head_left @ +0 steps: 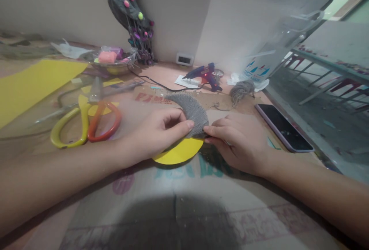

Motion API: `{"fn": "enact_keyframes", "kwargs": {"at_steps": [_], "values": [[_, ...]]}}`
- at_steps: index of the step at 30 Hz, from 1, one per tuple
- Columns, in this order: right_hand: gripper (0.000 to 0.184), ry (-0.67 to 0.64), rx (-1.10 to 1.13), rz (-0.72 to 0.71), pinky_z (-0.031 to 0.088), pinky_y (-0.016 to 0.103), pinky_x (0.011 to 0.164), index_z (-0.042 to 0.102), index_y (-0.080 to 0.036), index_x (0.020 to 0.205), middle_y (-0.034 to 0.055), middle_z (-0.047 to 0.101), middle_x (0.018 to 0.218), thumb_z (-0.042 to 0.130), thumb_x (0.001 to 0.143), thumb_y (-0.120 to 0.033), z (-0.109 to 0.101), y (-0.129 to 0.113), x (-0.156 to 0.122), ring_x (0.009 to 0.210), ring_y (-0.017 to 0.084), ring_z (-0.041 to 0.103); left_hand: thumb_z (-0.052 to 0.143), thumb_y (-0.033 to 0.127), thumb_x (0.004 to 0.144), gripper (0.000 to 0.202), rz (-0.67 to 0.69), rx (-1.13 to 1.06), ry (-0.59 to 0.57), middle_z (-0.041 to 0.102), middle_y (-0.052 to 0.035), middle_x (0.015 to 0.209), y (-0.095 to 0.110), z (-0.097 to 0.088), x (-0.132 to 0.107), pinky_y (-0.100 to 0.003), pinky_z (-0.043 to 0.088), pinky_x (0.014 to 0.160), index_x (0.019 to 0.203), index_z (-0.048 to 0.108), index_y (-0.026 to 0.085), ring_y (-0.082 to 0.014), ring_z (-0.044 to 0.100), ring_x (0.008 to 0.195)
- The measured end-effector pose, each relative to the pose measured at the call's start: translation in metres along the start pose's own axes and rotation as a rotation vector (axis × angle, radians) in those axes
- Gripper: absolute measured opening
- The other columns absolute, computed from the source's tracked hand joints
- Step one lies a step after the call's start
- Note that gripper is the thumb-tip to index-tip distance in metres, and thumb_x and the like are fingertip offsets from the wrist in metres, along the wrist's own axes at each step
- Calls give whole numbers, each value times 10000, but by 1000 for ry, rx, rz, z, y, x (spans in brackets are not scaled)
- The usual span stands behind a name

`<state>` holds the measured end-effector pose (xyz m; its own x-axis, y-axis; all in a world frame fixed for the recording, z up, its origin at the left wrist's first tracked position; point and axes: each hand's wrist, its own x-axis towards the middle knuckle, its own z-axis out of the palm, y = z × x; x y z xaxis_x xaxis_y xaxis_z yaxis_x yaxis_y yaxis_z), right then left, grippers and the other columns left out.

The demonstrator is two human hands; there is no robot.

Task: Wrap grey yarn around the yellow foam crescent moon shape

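Note:
A yellow crescent (178,153), its upper part covered in grey yarn (194,109), is held just above the cardboard-topped table. My left hand (164,129) grips it from the left, the thumb pressed on the wrapped yarn and the fingers curled behind. On the right side, my right hand (230,138) pinches the edge between thumb and forefinger, where the yarn meets the bare yellow part. Whether a loose yarn end lies in that pinch is too small to tell. A ball of grey yarn (242,91) rests beyond my right hand.
Scissors (86,123) with yellow and orange handles lie at left, near a yellow sheet (37,84). Behind stand a glue gun (203,75) with a lit red light and a bowl (112,65) of craft supplies. A phone (284,127) lies right, near the table edge.

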<state>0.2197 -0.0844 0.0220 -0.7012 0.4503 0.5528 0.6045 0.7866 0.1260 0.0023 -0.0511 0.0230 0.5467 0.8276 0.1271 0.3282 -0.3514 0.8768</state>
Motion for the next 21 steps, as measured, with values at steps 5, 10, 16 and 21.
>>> {"fn": "enact_keyframes", "kwargs": {"at_steps": [5,10,16,21], "values": [[93,9,56,28,388,276,604,589,-149,971,40,655,757,541,896,-177,1,0,-1,664,152,548,527,368,856,321,12,19,6,442,42,587,1,-1,-1,-198,311,461,599,502,176,-94,410,532],[99,2,49,36,375,271,589,586,-153,979,31,643,737,533,902,-185,1,1,-1,648,149,534,529,360,856,315,-2,-6,-6,422,50,569,1,0,-1,-199,295,448,601,506,177,-89,384,511],[81,-8,-21,-21,371,276,586,588,-155,952,28,647,731,520,910,-168,0,0,1,636,143,527,532,370,856,317,-24,-47,-17,427,48,577,0,1,0,-196,294,440,607,500,177,-86,385,508],[98,32,-51,-67,373,276,583,578,-143,978,34,647,736,552,884,-137,-1,0,1,640,145,518,524,366,854,323,-38,-42,-32,408,54,560,1,0,1,-193,286,431,593,485,180,-80,366,482]]}}
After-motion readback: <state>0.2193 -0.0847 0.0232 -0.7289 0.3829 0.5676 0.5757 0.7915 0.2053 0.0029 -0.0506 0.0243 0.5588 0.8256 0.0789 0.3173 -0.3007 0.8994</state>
